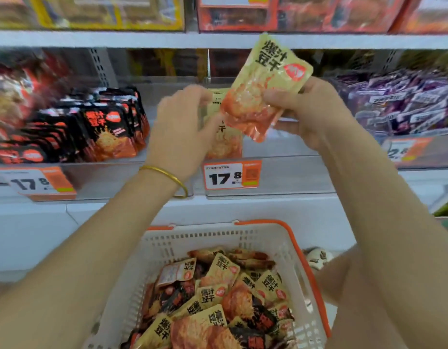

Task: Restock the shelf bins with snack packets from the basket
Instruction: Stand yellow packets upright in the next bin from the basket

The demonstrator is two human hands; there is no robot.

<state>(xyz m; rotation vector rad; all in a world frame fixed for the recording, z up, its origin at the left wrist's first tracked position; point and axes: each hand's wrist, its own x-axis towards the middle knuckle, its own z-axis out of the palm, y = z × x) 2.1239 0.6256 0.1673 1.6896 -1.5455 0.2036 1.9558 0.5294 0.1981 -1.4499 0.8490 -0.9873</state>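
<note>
My right hand (306, 109) grips a yellow snack packet (263, 84) with black characters, held tilted in front of the middle shelf bin (280, 172). My left hand (182, 127) pinches a second yellow packet (224, 142) that stands upright in that bin, partly hidden behind the hand and the first packet. Below, a white basket (217, 238) with orange rim holds several yellow and black packets (217, 298).
Black packets (97, 129) fill the bin to the left, purple packets (406, 104) the bin to the right. Price tags reading 17.8 (231, 175) hang on the bin fronts. Boxed goods sit on the shelf above (243, 40).
</note>
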